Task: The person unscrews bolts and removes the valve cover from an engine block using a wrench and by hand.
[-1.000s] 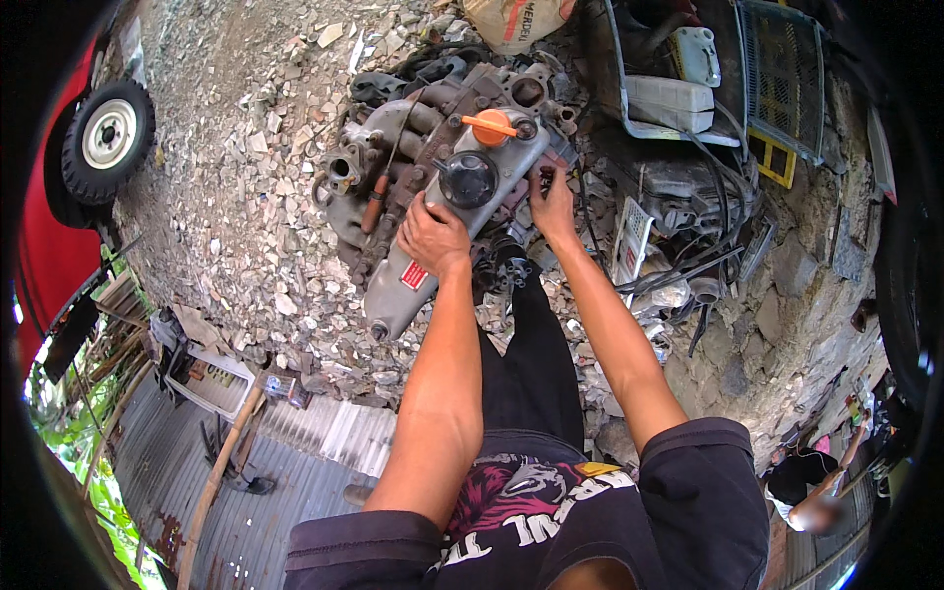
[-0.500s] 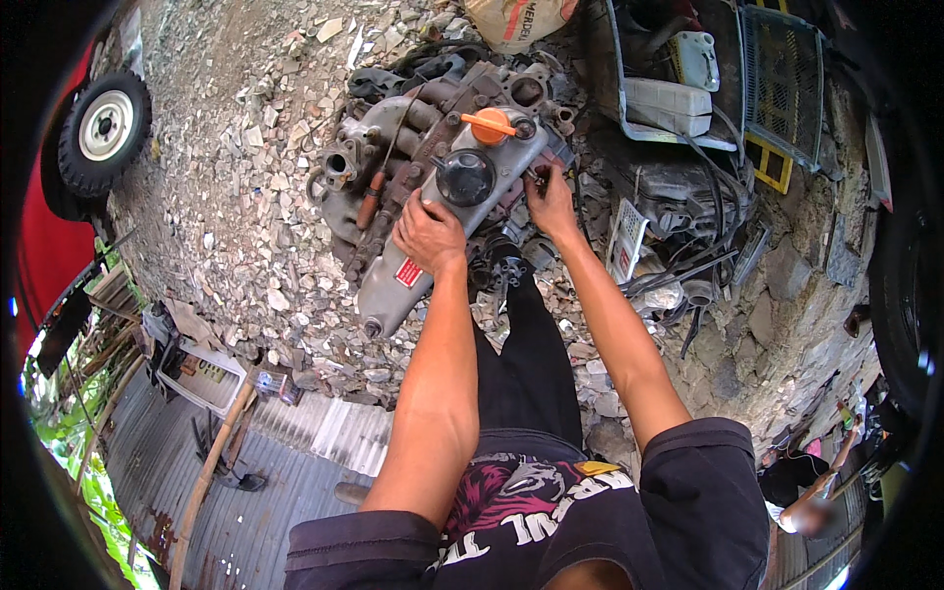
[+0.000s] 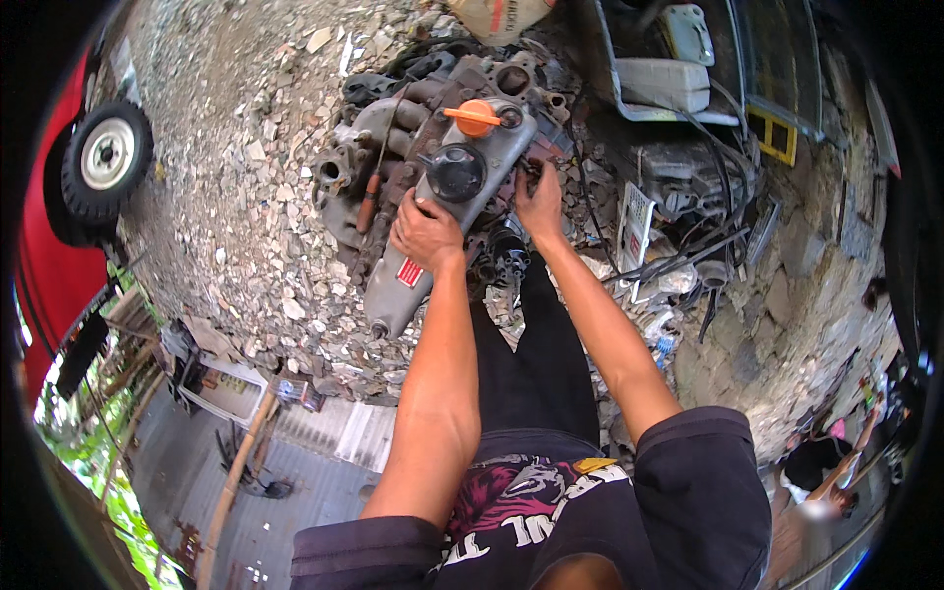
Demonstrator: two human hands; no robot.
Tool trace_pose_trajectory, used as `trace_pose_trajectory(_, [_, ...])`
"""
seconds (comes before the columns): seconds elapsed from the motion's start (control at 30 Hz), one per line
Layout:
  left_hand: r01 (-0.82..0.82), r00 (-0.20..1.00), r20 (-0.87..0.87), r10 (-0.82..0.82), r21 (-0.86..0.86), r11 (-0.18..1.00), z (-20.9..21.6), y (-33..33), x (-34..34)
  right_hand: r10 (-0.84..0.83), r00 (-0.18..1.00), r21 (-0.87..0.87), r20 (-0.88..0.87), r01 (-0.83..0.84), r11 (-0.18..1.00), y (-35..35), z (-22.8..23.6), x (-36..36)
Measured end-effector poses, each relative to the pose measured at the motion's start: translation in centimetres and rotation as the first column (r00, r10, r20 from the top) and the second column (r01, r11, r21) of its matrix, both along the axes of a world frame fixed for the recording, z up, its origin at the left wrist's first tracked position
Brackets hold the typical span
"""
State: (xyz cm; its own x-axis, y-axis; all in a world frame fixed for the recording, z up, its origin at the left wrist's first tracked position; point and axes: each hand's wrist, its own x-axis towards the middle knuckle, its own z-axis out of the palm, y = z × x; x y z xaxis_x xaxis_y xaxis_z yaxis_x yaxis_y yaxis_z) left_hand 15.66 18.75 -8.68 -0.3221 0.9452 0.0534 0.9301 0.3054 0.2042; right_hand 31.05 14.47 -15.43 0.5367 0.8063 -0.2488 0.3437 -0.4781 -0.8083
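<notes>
- Reading the clock from the middle of the view, we have the engine (image 3: 401,182) at 12 o'clock, lying on the stony ground (image 3: 236,197).
- Its grey valve cover (image 3: 393,303) slants from 1 o'clock down toward 7.
- Our left hand (image 3: 428,234) lies on the cover, fingers curled over it; we cannot tell whether it clamps or only rests.
- Our right hand (image 3: 538,204), between 2 and 3 o'clock from the left, has bent fingers at the engine's side; we cannot tell whether they close on anything.
- Above the left hand, toward 1 o'clock, sits a round black cap (image 3: 457,174), with an orange cap (image 3: 476,119) at 1 o'clock from it.
- At 7 o'clock from that hand we see a red label (image 3: 409,272); at 10, an orange-brown handle (image 3: 369,204).
- A dark cylindrical part (image 3: 508,251) sits at 7 o'clock from the right hand.
- Farther out: a tyre (image 3: 142,147) near 10 o'clock, a white container (image 3: 661,86) between 1 and 2, another person (image 3: 854,460) at 4.
</notes>
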Motion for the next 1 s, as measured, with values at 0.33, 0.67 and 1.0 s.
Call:
trace_pose_trajectory(0.33, [0.021,1.000,-0.007,-0.021,-0.019,1.000,0.4,0.0,0.4,-0.041,0.980,0.066,0.196,0.029,0.997,-0.8,-1.2,0.3])
trace_pose_trajectory(0.67, [0.032,0.999,0.007,-0.031,-0.054,0.998,0.9,0.1,0.2,-0.042,0.999,0.312,0.028,0.031,0.949,-1.2,-1.0,1.6])
trace_pose_trajectory(1.0, [0.010,0.996,-0.084,-0.017,-0.082,0.997,-0.1,0.5,-0.1,-0.184,0.973,0.253,0.139,0.145,0.956,-1.2,-0.7,0.7])
